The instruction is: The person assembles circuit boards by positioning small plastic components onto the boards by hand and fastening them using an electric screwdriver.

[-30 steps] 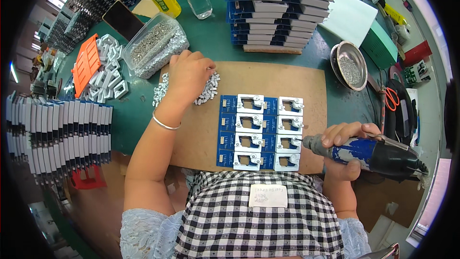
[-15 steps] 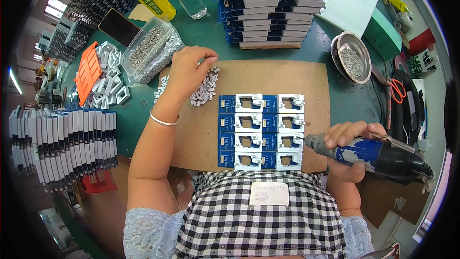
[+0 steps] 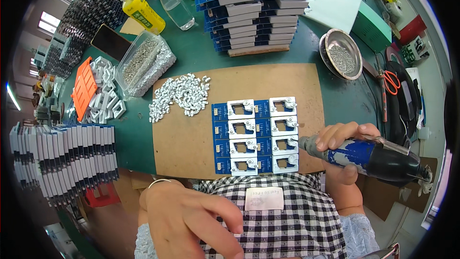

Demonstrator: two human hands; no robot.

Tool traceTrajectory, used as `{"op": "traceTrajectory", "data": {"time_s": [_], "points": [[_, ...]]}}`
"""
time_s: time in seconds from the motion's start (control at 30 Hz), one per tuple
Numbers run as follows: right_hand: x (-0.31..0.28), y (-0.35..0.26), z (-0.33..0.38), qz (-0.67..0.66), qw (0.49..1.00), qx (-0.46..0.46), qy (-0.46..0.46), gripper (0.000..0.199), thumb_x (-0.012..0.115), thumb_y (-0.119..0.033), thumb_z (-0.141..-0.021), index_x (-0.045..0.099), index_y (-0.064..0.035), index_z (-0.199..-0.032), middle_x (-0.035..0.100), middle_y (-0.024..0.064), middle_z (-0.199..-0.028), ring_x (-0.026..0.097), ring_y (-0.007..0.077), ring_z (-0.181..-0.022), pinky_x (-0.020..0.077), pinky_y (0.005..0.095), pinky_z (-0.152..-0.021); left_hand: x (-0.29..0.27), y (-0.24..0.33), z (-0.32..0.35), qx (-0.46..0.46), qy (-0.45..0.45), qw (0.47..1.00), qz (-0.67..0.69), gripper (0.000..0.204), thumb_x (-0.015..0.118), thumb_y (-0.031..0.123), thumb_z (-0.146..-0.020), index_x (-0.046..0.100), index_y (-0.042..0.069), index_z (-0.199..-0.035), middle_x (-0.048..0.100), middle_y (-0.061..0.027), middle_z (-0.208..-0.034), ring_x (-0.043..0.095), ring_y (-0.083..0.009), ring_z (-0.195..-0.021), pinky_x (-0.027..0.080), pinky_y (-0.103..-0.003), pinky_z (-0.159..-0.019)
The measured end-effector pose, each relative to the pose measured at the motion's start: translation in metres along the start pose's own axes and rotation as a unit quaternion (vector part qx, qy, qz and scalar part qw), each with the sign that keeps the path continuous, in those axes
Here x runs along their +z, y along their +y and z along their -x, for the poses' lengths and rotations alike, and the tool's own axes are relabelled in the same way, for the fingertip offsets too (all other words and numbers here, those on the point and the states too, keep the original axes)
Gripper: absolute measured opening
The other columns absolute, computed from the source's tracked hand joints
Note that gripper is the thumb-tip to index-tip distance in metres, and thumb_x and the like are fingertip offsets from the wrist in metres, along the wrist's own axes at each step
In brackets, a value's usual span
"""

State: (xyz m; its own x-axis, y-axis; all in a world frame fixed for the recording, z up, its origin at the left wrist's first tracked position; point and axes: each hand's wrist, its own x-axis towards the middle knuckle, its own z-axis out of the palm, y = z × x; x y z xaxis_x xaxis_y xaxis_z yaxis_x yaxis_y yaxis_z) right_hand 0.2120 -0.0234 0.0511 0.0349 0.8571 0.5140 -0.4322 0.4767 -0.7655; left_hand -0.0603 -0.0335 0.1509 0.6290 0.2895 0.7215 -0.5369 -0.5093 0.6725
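My right hand (image 3: 342,136) is wrapped round a blue and black power screwdriver (image 3: 383,158), which lies level and points left. Its tip is at the right edge of a grid of blue circuit boards (image 3: 220,129) topped with white plastic frames (image 3: 243,128); whether it touches a screw, I cannot tell. The grid rests on a brown board (image 3: 191,148). Low in front of my checked apron, my left hand (image 3: 191,216) hovers with its fingers apart and nothing visible in them. A heap of small white plastic pieces (image 3: 184,93) lies at the brown board's far left.
A clear tub (image 3: 146,62) of small metal and white parts stands at the left, beside an orange tray (image 3: 85,88). Stacked boards (image 3: 244,24) rise at the back. Metal bowls (image 3: 345,55) with screws and orange-handled scissors (image 3: 391,82) are at the right. Two bottles (image 3: 143,14) stand behind.
My left hand has moved from the heap of white pieces back toward my body, and the heap now shows whole. The screwdriver stays by the grid's right edge. The whole view has shifted slightly.
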Motion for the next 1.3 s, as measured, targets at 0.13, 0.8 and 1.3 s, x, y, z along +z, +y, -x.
{"op": "traceTrajectory", "data": {"time_s": [0.13, 0.8, 1.3], "points": [[0.002, -0.004, 0.003, 0.017, 1.000, 0.010, 0.014, 0.066, 0.077, -0.036, -0.081, 0.036, -0.0112, -0.127, 0.058, 0.0105, -0.085, 0.063, 0.0259, -0.076, 0.0538, 0.0409, -0.072, -0.029, -0.017, 0.000, -0.066, -0.157, 0.982, -0.084, 0.018, 0.059, 0.024, -0.090, 0.063, 0.016, -0.106, 0.066, -0.0004, -0.096, 0.058, -0.0163, -0.099, 0.045, -0.031, -0.074], [-0.003, -0.002, 0.004, -0.015, 1.000, 0.015, 0.014, 0.068, 0.078, -0.032, -0.081, 0.034, -0.0099, -0.128, 0.058, 0.0116, -0.087, 0.064, 0.0260, -0.077, 0.0542, 0.0399, -0.073, -0.097, -0.156, 0.057, -0.418, -0.018, 0.624, -0.660, 0.007, 0.069, 0.020, -0.079, 0.071, 0.014, -0.081, 0.066, -0.0028, -0.080, 0.057, -0.0237, -0.088, 0.039, -0.039, -0.080], [-0.014, 0.009, 0.004, -0.013, 0.999, 0.014, 0.043, 0.063, 0.072, -0.032, -0.081, 0.034, -0.0103, -0.126, 0.055, 0.0122, -0.084, 0.062, 0.0247, -0.073, 0.0553, 0.0421, -0.072, -0.084, -0.172, 0.067, -0.320, -0.034, 0.579, -0.749, 0.007, 0.063, 0.016, -0.085, 0.063, 0.011, -0.082, 0.059, -0.0046, -0.076, 0.058, -0.0238, -0.077, 0.040, -0.039, -0.075]]}}
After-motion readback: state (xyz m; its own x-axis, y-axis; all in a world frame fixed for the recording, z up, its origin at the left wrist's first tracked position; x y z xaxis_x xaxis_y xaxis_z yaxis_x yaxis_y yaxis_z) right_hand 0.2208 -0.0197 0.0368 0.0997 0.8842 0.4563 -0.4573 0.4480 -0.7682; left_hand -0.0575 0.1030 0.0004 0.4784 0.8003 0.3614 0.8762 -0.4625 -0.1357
